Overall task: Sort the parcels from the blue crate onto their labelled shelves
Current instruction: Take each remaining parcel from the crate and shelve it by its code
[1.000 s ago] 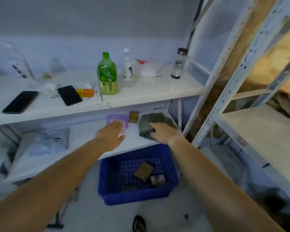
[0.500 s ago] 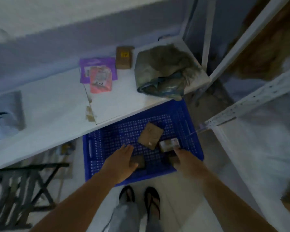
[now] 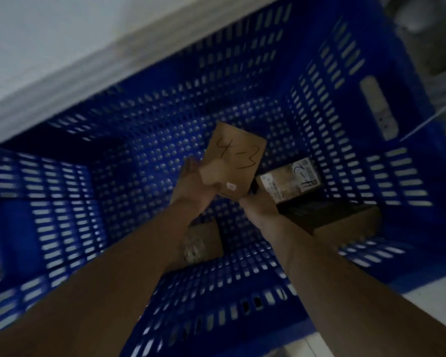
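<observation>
One blue crate (image 3: 345, 99): fills nearly the whole view, seen from straight above, its perforated walls sloping down to a perforated floor.
Shelf board (image 3: 88, 63): a pale edge crosses the far left corner above the crate's far rim.
Forearms: the left forearm (image 3: 113, 266) and right forearm (image 3: 319, 266) are bare and reach down over the near rim, converging towards the middle of the floor.
Cardboard parcel (image 3: 238, 155): marked "4-3" by hand, tilted and held above the crate floor near its centre.
Left hand (image 3: 193, 186): grips the cardboard parcel at its left edge, thumb laid across the face, fingers behind.
Right hand (image 3: 260, 207): back up, its tip meets the parcel's near corner; whether the fingers curl under it cannot be told.
Labelled parcel (image 3: 291, 181): lies towards the right wall, just beside the held one.
Brown box (image 3: 350, 228): in the near right corner.
Small parcel (image 3: 204, 243): by the near wall, partly under the left forearm.
</observation>
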